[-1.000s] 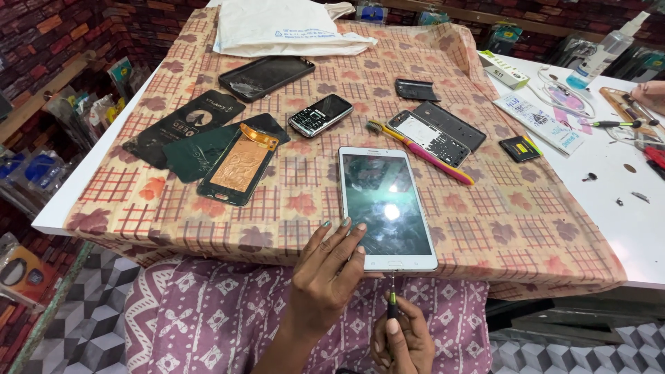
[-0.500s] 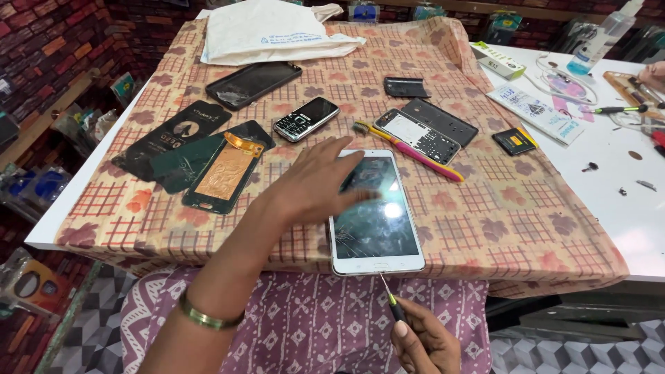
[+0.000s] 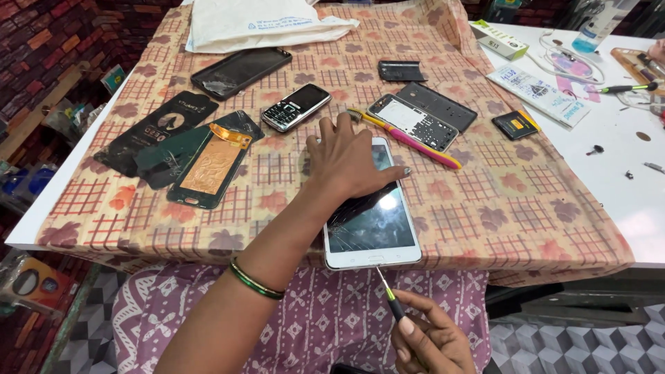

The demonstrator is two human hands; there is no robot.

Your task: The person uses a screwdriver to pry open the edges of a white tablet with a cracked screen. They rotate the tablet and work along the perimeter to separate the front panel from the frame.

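One cloth-covered surface (image 3: 526,208) carries a cracked white tablet (image 3: 374,221) at its near edge; the left hand (image 3: 350,159) lies open, pressing it, while the right hand (image 3: 429,339) grips a screwdriver (image 3: 389,296) touching its bottom edge.

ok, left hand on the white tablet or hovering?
Touching. In the head view the left hand lies flat on the upper half of the cracked white tablet, palm and thumb pressed on the glass with no gap showing.
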